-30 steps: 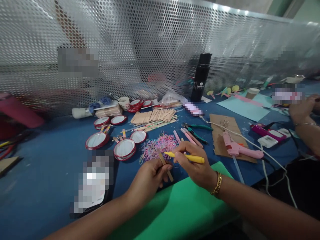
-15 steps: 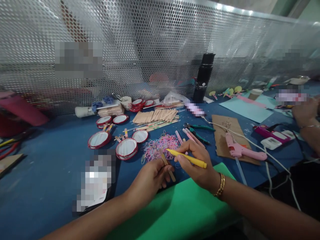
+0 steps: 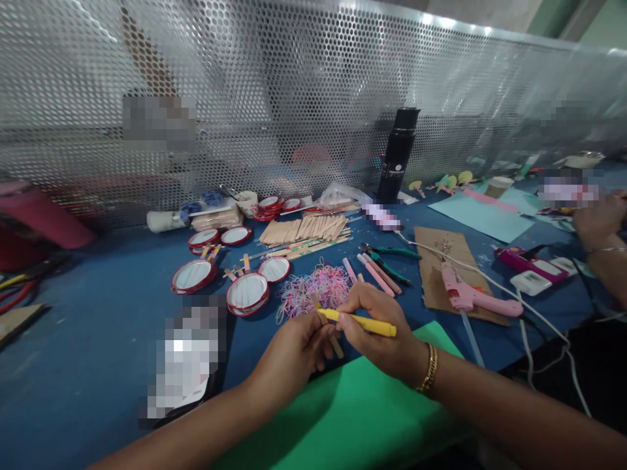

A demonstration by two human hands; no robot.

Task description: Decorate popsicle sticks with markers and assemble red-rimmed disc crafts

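A wooden craft stick (image 3: 337, 346) is pinched in my left hand (image 3: 298, 346), its top end near the rubber bands. My right hand (image 3: 379, 326) is closed round a yellow marker (image 3: 369, 324), whose tip meets the upper part of the stick. Just beyond both hands lies a heap of pastel rubber bands (image 3: 316, 287). Beneath my forearms is a green sheet (image 3: 362, 411). Round mirrors with red rims (image 3: 247, 292) lie to the left of the bands, and a pile of craft sticks (image 3: 306, 228) is behind them.
A phone (image 3: 189, 359) lies left of my hands. Pliers (image 3: 392, 258), a pink glue gun (image 3: 473, 297) on cardboard (image 3: 431, 274) and white cables are to the right. Behind stands a black bottle (image 3: 398, 156). Another person's hand (image 3: 600, 219) is at the far right.
My right hand has moved slightly left and down, bringing the marker tip from above the stick onto it. My left hand still grips the stick.
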